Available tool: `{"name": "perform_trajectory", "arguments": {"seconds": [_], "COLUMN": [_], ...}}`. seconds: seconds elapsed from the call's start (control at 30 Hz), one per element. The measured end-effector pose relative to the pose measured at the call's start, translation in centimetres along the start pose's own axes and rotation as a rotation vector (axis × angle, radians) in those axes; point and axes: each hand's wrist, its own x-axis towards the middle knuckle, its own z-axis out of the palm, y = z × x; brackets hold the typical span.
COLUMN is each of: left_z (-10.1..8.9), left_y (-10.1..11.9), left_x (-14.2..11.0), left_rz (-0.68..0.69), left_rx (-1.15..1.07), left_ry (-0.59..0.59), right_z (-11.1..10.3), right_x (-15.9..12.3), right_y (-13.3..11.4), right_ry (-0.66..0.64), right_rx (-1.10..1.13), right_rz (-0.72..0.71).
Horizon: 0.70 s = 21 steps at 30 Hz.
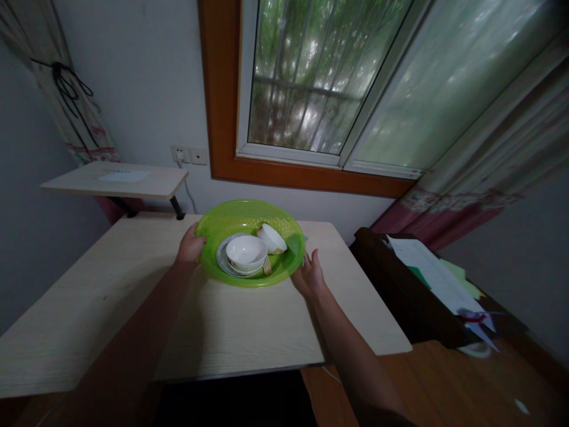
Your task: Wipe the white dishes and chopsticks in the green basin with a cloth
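A green plastic basin [222,216] is held over the light wooden table. My left hand [190,244] grips its left rim, thumb over the edge. At the lower right rim, my right hand [310,276] supports the basin, with the thumb sticking up and the other fingers partly hidden beneath. Inside, white bowls [246,251] sit stacked on a grey-patterned plate [221,256]. Beside them another white bowl [272,238] lies tilted on its side. A small tan piece [267,265], too small to name, rests against the stack.
A raised shelf [155,185] with a paper on it stands at the table's [249,332] back left. A window [329,77] is behind. To the right, a dark cabinet [377,279] carries papers [427,270].
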Motion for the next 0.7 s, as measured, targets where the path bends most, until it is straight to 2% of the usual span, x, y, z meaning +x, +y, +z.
{"name": "perform_trajectory", "arguments": {"seconds": [0.17,0.3,0.53,0.7], "left_z": [-0.2,-0.3,-0.2,0.0], "left_y": [-0.1,-0.3,-0.1,0.4], "left_x": [0.2,0.4,0.2,-0.4], "left_rz": [0.011,0.017,0.021,0.003], "left_rx": [0.002,0.009,0.007,0.023], "left_ry": [-0.031,-0.046,-0.033,0.014], "right_z": [-0.4,0.5,2.1,2.3], "right_x": [-1.0,0.9,5.4,6.4], "right_y": [0.3,0.1,-1.4,-1.7], "right_ry": [0.007,0.029,-0.088,-0.086], "right_rx": [0.005,-0.006,-0.066,-0.093], "right_rz": [0.012,0.034,0.188,0.155]}}
